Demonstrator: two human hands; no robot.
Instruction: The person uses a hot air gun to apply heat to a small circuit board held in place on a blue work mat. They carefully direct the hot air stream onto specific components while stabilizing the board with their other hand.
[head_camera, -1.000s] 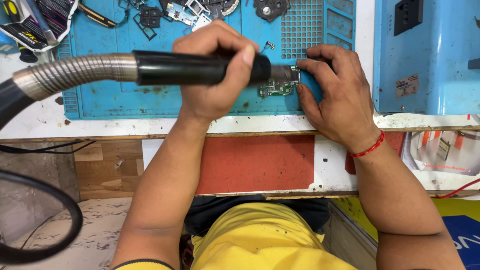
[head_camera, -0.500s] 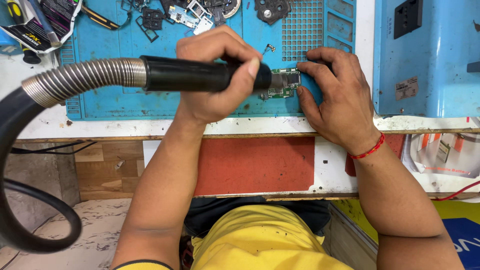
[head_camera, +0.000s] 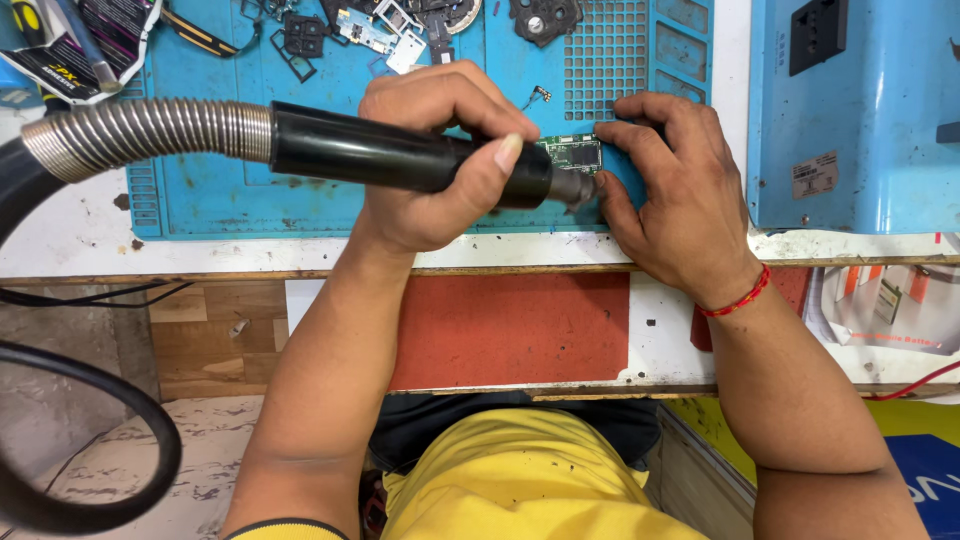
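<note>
Your black nozzle (head_camera: 400, 158) has slid right, onto the small green board (head_camera: 573, 153) | left hand (head_camera: 440, 160) wraps it tight | right hand (head_camera: 675, 190) presses board onto blue mat (head_camera: 230, 190) | step: heating board | next: hold both steady.

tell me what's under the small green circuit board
The green circuit board lies on the blue work mat. The right hand steadies its right edge and the black nozzle, held by the left hand, covers its lower edge, so anything beneath it is hidden.
</note>
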